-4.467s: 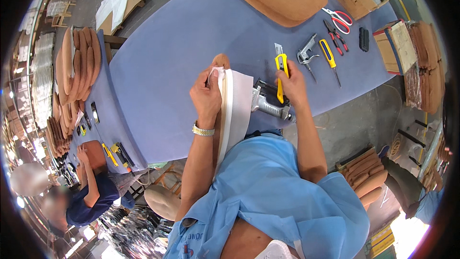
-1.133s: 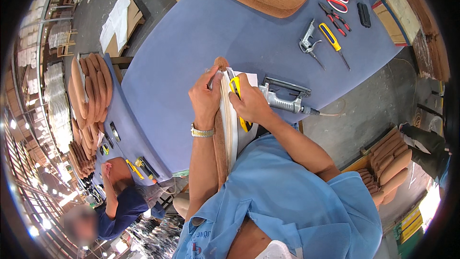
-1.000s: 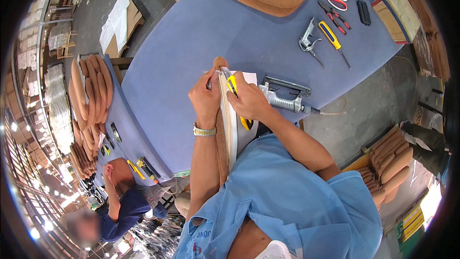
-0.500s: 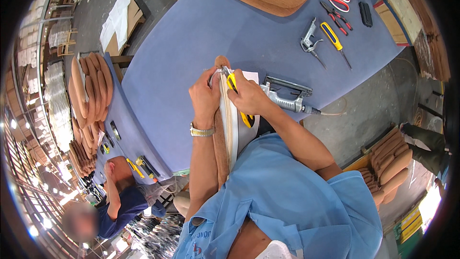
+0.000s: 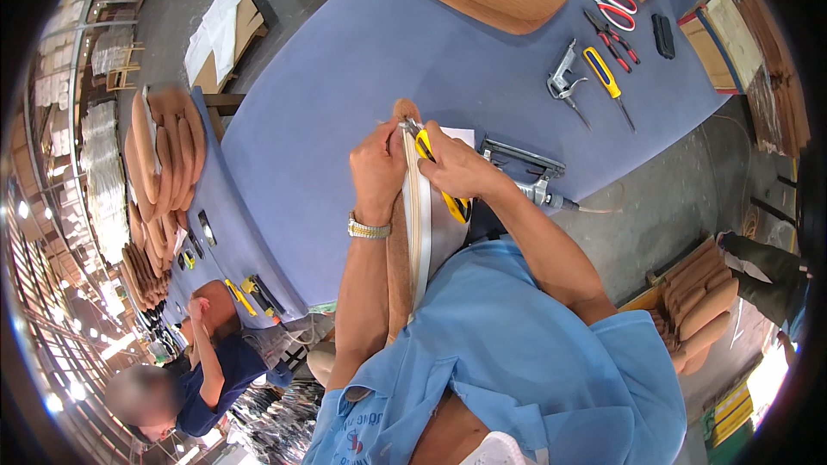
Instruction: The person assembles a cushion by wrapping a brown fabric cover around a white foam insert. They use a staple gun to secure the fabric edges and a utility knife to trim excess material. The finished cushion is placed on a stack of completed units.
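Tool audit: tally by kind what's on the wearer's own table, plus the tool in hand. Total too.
Knife, in the right hand: 1
Staple gun: 1
Air gun: 1
Screwdriver: 1
Pliers: 1
Scissors: 1
Total: 6
Not counted: black block, kind unclear.

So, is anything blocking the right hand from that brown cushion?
Nothing visible: the right hand holds the yellow cutter at the far end of the cushion, beside the left hand. The staple gun lies farther right.
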`<state>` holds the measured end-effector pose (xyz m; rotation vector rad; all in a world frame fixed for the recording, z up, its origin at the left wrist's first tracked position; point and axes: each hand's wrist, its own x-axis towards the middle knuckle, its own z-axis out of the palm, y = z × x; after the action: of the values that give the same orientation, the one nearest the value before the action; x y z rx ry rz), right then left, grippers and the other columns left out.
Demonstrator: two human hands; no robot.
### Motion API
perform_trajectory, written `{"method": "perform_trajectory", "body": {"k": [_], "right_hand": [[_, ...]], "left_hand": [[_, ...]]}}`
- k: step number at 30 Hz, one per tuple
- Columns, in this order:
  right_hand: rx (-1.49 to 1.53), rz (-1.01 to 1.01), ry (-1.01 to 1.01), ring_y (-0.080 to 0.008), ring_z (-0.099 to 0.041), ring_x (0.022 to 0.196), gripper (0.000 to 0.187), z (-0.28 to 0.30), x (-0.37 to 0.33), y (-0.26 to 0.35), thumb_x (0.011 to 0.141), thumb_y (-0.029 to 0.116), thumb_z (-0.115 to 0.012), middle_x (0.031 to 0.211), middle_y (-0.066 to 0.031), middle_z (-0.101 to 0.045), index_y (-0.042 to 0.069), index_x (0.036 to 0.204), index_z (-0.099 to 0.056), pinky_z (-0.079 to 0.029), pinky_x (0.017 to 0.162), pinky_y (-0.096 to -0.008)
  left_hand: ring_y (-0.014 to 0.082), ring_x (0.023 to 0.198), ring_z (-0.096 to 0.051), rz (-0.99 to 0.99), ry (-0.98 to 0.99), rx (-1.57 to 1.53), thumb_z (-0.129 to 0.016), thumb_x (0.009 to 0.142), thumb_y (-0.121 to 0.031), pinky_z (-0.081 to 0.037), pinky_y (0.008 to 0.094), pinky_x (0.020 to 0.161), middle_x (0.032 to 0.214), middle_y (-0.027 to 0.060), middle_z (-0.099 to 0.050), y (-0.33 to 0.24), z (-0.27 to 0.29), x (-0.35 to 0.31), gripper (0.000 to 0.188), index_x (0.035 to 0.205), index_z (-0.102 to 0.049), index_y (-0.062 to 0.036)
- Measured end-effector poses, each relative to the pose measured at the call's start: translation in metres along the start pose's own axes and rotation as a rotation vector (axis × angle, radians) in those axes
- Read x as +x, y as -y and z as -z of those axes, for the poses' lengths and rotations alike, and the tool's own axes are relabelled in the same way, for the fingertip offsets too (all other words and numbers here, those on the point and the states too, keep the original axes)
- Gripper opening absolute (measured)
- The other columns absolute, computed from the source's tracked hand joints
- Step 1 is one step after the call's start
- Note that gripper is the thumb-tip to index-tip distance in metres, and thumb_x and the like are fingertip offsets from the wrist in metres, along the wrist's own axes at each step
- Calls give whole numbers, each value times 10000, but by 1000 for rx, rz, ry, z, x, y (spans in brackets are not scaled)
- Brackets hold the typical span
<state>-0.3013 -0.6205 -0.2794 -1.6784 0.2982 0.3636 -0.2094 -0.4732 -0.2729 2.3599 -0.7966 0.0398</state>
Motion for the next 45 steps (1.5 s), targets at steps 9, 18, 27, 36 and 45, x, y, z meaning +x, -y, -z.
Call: {"method": "perform_trajectory", "body": {"k": [9, 18, 27, 36, 45], "right_hand": [[-29, -24, -43, -494, -678, 846, 490, 0, -9, -2, 931, 193, -555, 888, -346, -650, -100, 1265, -348, -514, 753, -540], [-15, 127, -99, -406, -702, 1005, 525, -1, -18, -16, 923, 156, -548, 1116, -288, -678, -76, 1388, -479, -550, 869, -488], [251, -14, -47, -189, -578, 496, 205, -6, -14, -15, 934, 23, -518, 732, -88, -551, 64, 1117, -435, -521, 452, -344], [280, 58, -32, -182, -575, 514, 221, -2, -4, -21, 949, 15, -532, 762, -77, -547, 63, 1145, -441, -560, 455, -354], [224, -21, -10, -207, -592, 501, 220, 11, 6, -29, 907, 4, -543, 736, -99, -562, 55, 1087, -428, -561, 440, -373]], "left_hand": [[350, 665, -698, 15, -35, 21, -680, 948, -128, -544, 414, 602, 787, 180, -715, -11, -11, 1, 165, 1062, -755, -36], [390, 785, -728, -11, 169, 85, -529, 1014, -244, -585, 477, 686, 896, 220, -727, -7, -17, -1, 256, 1054, -726, -86], [351, 785, -766, -116, 375, 425, -694, 791, -160, -622, 456, 642, 824, 198, -752, -35, 1, 30, 159, 865, -775, -46], [390, 835, -756, -415, 326, 469, -700, 786, -197, -607, 461, 602, 942, 302, -734, -24, -26, 51, 197, 843, -776, -24], [406, 869, -731, -451, 424, 332, -754, 714, -141, -603, 497, 722, 899, 215, -745, -3, -36, 68, 150, 788, -730, -13]]}}
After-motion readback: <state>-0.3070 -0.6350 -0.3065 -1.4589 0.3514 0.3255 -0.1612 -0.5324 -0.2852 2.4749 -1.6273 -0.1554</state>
